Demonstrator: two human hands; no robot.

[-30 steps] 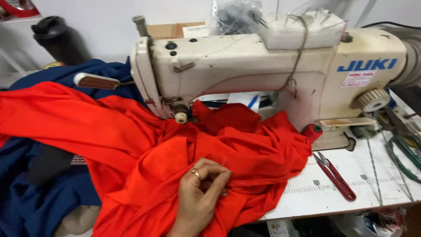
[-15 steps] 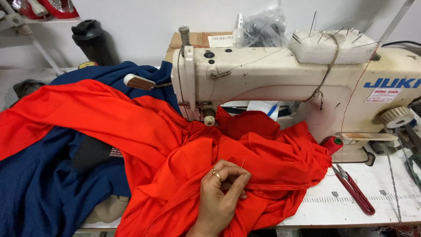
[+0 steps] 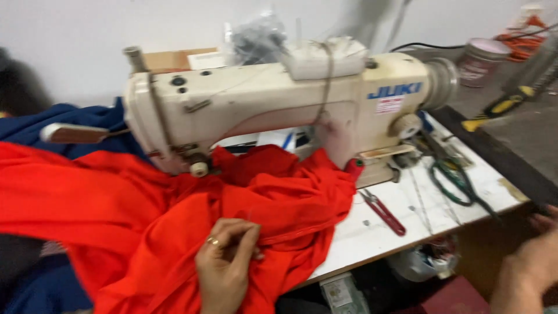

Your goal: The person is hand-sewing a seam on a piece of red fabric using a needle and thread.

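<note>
Fingers pinching red fabric in front of a cream sewing machine.
Left hand nips a fold with fingertips pressed together; right hand, low beside the machine's table, shows no clear grip.

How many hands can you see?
2. The left hand pinches the red cloth in front of the sewing machine. The right hand is low at the right edge, off the table, partly cut off.
</note>
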